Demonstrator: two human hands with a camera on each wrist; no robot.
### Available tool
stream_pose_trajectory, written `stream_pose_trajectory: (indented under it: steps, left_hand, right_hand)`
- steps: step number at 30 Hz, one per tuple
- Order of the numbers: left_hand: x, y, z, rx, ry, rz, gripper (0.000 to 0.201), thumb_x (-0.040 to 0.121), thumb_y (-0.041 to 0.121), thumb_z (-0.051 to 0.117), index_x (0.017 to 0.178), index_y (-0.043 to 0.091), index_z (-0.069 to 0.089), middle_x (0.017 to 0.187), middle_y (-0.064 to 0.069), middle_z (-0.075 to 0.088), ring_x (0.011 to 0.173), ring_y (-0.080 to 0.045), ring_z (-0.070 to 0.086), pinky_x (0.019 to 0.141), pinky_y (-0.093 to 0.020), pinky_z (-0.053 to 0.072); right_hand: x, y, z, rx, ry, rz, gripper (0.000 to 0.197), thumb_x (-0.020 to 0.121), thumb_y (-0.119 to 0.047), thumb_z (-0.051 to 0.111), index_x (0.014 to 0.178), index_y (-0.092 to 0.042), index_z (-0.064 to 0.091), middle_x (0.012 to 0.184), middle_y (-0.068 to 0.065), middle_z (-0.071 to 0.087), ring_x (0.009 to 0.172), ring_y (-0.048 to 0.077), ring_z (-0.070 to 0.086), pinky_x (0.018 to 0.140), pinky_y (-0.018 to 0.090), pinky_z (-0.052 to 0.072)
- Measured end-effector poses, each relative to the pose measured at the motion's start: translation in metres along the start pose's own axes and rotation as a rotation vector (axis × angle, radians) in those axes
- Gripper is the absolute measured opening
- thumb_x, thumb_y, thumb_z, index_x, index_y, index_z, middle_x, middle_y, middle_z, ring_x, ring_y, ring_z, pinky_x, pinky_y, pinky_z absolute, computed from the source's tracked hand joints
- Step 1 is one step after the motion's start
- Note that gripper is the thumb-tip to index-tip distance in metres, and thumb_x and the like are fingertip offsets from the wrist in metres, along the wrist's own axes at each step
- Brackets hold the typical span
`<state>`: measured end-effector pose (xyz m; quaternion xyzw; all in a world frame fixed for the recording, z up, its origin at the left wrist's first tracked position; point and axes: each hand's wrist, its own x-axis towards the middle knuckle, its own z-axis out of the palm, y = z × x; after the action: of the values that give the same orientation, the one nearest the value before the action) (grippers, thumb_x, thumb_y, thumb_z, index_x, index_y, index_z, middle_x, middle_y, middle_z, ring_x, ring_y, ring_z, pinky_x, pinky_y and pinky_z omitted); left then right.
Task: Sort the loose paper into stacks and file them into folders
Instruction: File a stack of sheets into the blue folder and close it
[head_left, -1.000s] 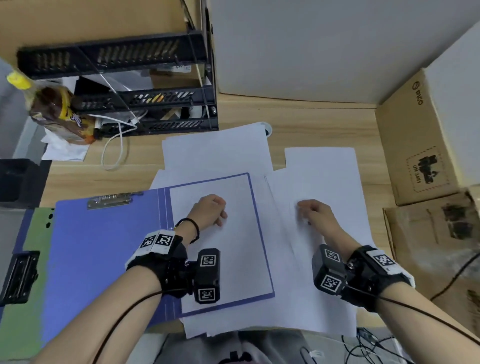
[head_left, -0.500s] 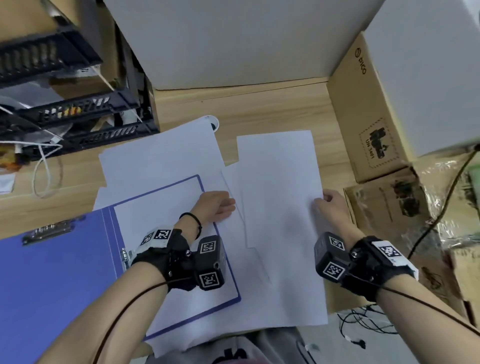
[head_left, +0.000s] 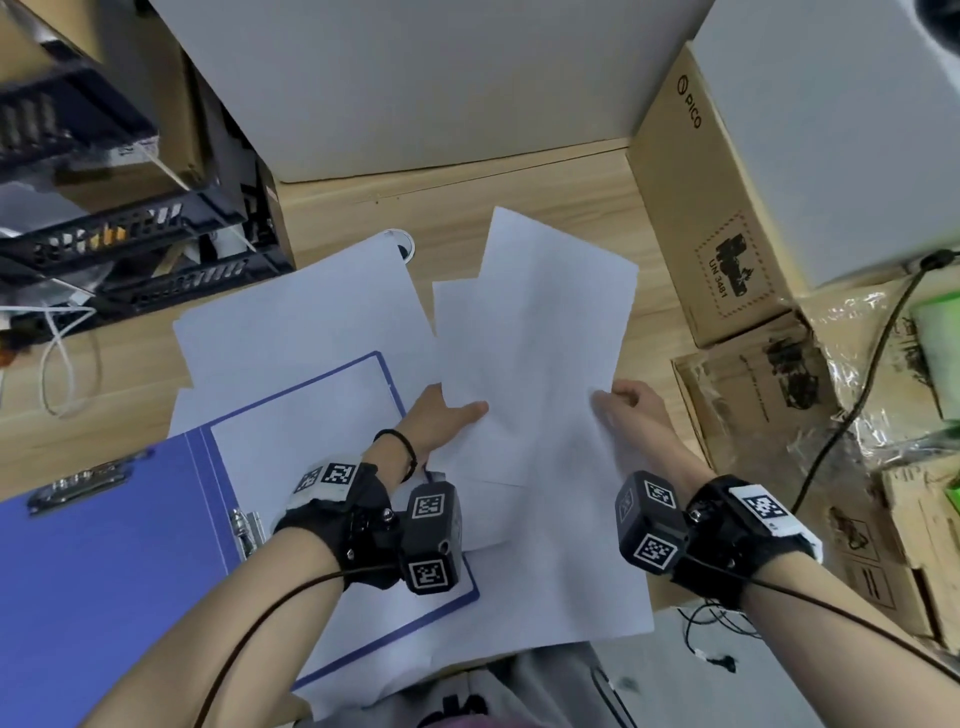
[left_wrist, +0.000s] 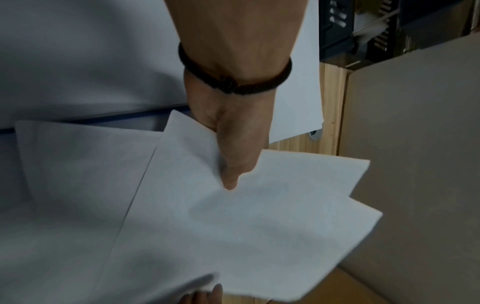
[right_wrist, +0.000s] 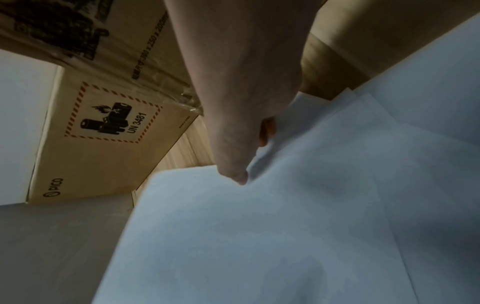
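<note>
Both hands grip a small sheaf of loose white paper sheets (head_left: 535, 332) from opposite sides. The person's left hand (head_left: 441, 421) pinches the sheaf's left edge, the thumb lying flat on top of the upper sheet and the other fingers tucked beneath it, as the left wrist view (left_wrist: 228, 131) shows plainly. The right hand (head_left: 631, 408) pinches the right edge in the same way, thumb on top and fingers curled under the paper; the right wrist view (right_wrist: 241, 131) shows that thumb pressed on the sheet's face. The held sheets are not squared up: their far corners fan apart, one sheet turned against the other.

Under the left forearm lies an open blue ring-binder folder (head_left: 104, 571) on the light wooden desk (head_left: 545, 182), its metal ring mechanism (head_left: 247, 527) just beside the wrist. One white sheet (head_left: 311, 426) lies inside the folder's right half. More white sheets (head_left: 296, 312) lie spread on the desk beyond and beneath the folder, and a further large sheet (head_left: 587, 561) lies under the held ones toward the near edge.

At the right stands a brown cardboard box printed with a battery warning label (head_left: 727, 260), with plastic-wrapped cardboard packages (head_left: 769, 395) in front of it. At the far left is a black mesh desk tray rack (head_left: 130, 244), with a white cable (head_left: 57, 358) looped below it.
</note>
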<state>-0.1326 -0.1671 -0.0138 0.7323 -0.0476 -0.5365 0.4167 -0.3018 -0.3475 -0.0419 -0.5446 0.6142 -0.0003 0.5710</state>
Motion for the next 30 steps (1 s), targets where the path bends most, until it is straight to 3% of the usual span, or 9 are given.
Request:
stream_pose_trajectory:
  steps: [5,8,10,13,16,19,22,27,30]
  left_hand:
    - [-0.018,0.004,-0.036,-0.04,-0.014,0.08,0.036,0.086,0.012,0.069,0.12,0.014,0.057,0.108,0.001,0.066,0.095,-0.011,0.063,0.084,-0.022,0.053]
    - [-0.034,0.005,-0.06,-0.062,0.061,0.124,0.035,0.084,0.002,0.068,0.115,0.016,0.057,0.101,0.003,0.064,0.089,-0.007,0.062,0.077,-0.018,0.053]
    - [-0.045,0.005,-0.08,-0.083,0.163,0.152,0.037,0.082,0.0,0.069,0.115,0.011,0.057,0.104,-0.003,0.065,0.094,-0.017,0.063,0.079,-0.024,0.053]
    - [-0.067,0.011,-0.113,-0.161,0.318,0.225,0.035,0.078,-0.003,0.071,0.109,0.009,0.06,0.103,-0.007,0.066,0.092,-0.023,0.063,0.072,-0.024,0.053]
    - [-0.095,0.024,-0.146,-0.273,0.399,0.353,0.032,0.076,0.0,0.074,0.103,0.012,0.064,0.102,-0.006,0.069,0.09,-0.021,0.067,0.078,-0.03,0.056]
    - [-0.126,0.032,-0.174,-0.347,0.429,0.487,0.033,0.07,0.006,0.079,0.097,0.019,0.067,0.103,-0.002,0.071,0.094,-0.018,0.068,0.082,-0.032,0.055]
    - [-0.152,0.026,-0.19,-0.374,0.423,0.584,0.032,0.074,0.002,0.077,0.095,0.023,0.066,0.098,0.004,0.071,0.088,-0.008,0.069,0.077,-0.024,0.056]
    - [-0.167,-0.026,-0.197,-0.312,0.327,0.495,0.041,0.075,-0.001,0.076,0.111,0.014,0.063,0.112,-0.004,0.069,0.098,-0.015,0.067,0.074,-0.016,0.053]
    - [-0.172,-0.053,-0.192,-0.269,0.282,0.44,0.04,0.076,-0.004,0.073,0.105,0.021,0.062,0.112,-0.004,0.067,0.101,-0.016,0.063,0.087,-0.023,0.049]
  right_hand:
    - [-0.032,-0.033,0.014,0.068,-0.136,-0.164,0.004,0.088,-0.018,0.06,0.088,-0.018,0.056,0.073,-0.004,0.057,0.064,0.012,0.055,0.061,0.022,0.045]
    - [-0.049,-0.053,0.034,0.024,-0.171,-0.233,0.025,0.093,0.0,0.05,0.073,-0.014,0.048,0.057,0.0,0.043,0.042,0.001,0.042,0.043,0.011,0.034]
    - [-0.065,-0.064,0.052,0.032,-0.195,-0.272,0.019,0.092,0.001,0.051,0.077,-0.01,0.049,0.062,0.006,0.04,0.052,0.012,0.043,0.048,0.017,0.035]
    - [-0.091,-0.085,0.082,0.047,-0.257,-0.316,0.016,0.091,-0.001,0.052,0.082,-0.014,0.054,0.056,-0.008,0.055,0.059,0.012,0.055,0.063,0.023,0.046]
    - [-0.125,-0.114,0.109,0.057,-0.306,-0.416,0.005,0.084,-0.008,0.055,0.079,-0.008,0.053,0.071,0.003,0.05,0.076,0.022,0.051,0.074,0.04,0.043]
    - [-0.156,-0.141,0.127,0.077,-0.346,-0.489,0.018,0.082,-0.006,0.053,0.071,-0.015,0.043,0.077,0.002,0.049,0.082,0.02,0.05,0.076,0.038,0.043]
    - [-0.177,-0.15,0.139,0.103,-0.366,-0.592,0.011,0.078,-0.004,0.054,0.082,-0.014,0.058,0.086,0.002,0.062,0.081,0.016,0.059,0.074,0.029,0.046]
    - [-0.191,-0.107,0.149,0.014,-0.399,-0.553,0.034,0.086,0.005,0.046,0.106,-0.014,0.066,0.111,0.004,0.071,0.103,0.018,0.065,0.09,0.033,0.051]
    - [-0.194,-0.088,0.151,-0.029,-0.376,-0.511,0.036,0.085,0.008,0.044,0.11,-0.009,0.063,0.108,0.002,0.069,0.103,0.019,0.062,0.083,0.028,0.048]
